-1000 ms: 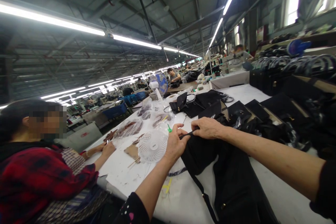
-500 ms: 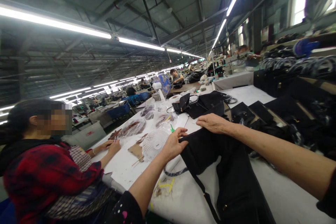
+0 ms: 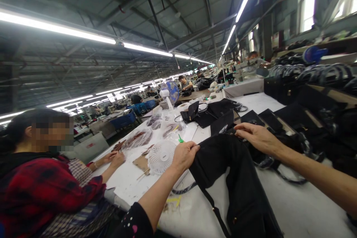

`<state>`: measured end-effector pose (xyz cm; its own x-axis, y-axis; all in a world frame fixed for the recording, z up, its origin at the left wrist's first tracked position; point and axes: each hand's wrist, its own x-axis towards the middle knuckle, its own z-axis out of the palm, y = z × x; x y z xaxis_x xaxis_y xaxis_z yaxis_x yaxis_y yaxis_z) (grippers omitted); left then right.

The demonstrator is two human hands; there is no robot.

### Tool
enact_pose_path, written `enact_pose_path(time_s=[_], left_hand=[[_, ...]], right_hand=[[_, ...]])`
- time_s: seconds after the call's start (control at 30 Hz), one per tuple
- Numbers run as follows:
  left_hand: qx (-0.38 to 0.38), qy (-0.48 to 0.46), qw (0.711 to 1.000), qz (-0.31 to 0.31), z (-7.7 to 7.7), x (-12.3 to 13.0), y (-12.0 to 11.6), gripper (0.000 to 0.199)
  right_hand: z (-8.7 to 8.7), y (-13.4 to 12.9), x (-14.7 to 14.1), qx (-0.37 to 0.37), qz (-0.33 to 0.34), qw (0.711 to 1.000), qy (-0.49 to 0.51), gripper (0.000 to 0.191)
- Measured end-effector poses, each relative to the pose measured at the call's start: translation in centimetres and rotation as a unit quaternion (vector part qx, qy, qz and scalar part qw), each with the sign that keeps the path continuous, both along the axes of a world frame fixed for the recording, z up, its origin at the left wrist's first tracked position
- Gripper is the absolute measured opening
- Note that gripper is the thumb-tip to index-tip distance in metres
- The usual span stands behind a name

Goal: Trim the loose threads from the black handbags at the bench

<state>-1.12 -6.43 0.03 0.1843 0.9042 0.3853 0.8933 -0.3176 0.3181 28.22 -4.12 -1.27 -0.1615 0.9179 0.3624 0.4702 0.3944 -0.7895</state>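
Between my hands a black bag (image 3: 242, 182) is stretched, its upper edge lifted and its body hanging down over the white table. A narrow strap with small gold fittings dangles from its left side. My left hand (image 3: 184, 155) is closed on the left end of that edge, thumb on top. At the right end, my right hand (image 3: 255, 135) pinches the bag with thumb and fingers. A small green piece (image 3: 180, 139) shows just above my left knuckles; whether I hold it or it lies behind, I cannot tell.
A small white fan (image 3: 161, 157) stands left of my left hand, and a blue-and-white fan (image 3: 169, 93) farther back. Black bags (image 3: 295, 119) with looped handles crowd the right. Plastic-wrapped brown pieces (image 3: 138, 137) lie ahead. A co-worker in a red checked sleeve (image 3: 55, 182) sits left.
My right hand has moved right along the bag's upper edge, away from my left hand, and the edge is spread wider. My left hand keeps its grip. The view has shifted slightly.
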Motion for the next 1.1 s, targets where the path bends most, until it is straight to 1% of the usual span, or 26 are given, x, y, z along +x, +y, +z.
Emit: enact_pose_path(time_s=[0.13,0.27,0.37,0.43,0.53,0.63,0.73,0.8,0.83,0.9,0.97,1.0,1.03,1.1], left_hand=[[-0.004,0.078,0.997,0.012,1.2,1.0,0.4,0.031],[-0.015,0.123,0.992,0.001,1.6,2.8,0.9,0.036],[-0.013,0.174,0.984,0.032,1.6,3.9,1.1,0.038],[-0.005,0.193,0.980,0.044,1.7,4.3,1.2,0.038],[-0.014,0.188,0.981,0.038,2.4,4.7,1.0,0.035],[-0.024,0.150,0.988,0.036,3.4,5.4,0.3,0.031],[-0.033,0.101,0.993,0.040,4.0,6.2,-0.6,0.028],[-0.065,0.083,0.994,0.029,3.9,6.4,-1.0,0.024],[-0.086,0.081,0.993,0.024,3.7,6.3,-1.2,0.022],[-0.108,0.094,0.989,0.031,3.3,5.9,-1.2,0.017],[-0.103,0.113,0.987,0.050,3.0,5.2,-0.9,0.015],[-0.096,0.119,0.987,0.049,2.9,4.9,-0.6,0.021],[-0.091,0.120,0.988,0.034,2.9,4.7,-0.2,0.030],[-0.083,0.112,0.990,-0.024,3.0,4.5,0.9,0.045]], right_hand=[[-0.8,-1.8,1.1,-0.019,-0.016,0.999,0.048,0.034],[-0.3,-3.2,1.7,-0.030,-0.018,0.997,0.073,0.037],[0.2,-4.7,2.3,-0.039,-0.020,0.993,0.106,0.041],[0.3,-6.4,2.7,-0.051,-0.030,0.991,0.119,0.043],[-0.4,-9.7,2.9,-0.089,-0.044,0.988,0.117,0.047],[-1.3,-13.2,2.1,-0.116,-0.032,0.986,0.112,0.055],[-1.5,-15.1,1.0,-0.131,-0.018,0.988,0.081,0.070],[-1.3,-15.0,0.7,-0.122,-0.034,0.991,0.043,0.080],[-1.2,-14.6,0.7,-0.112,-0.043,0.992,0.023,0.081],[-1.0,-13.2,1.3,-0.108,-0.043,0.993,-0.009,0.074],[-0.8,-11.7,2.2,-0.124,-0.018,0.992,-0.032,0.064],[-0.7,-10.9,2.7,-0.130,-0.003,0.991,-0.044,0.061],[-0.6,-10.2,3.0,-0.129,0.009,0.990,-0.053,0.059],[-0.3,-9.0,3.3,-0.113,0.018,0.991,-0.068,0.055]])
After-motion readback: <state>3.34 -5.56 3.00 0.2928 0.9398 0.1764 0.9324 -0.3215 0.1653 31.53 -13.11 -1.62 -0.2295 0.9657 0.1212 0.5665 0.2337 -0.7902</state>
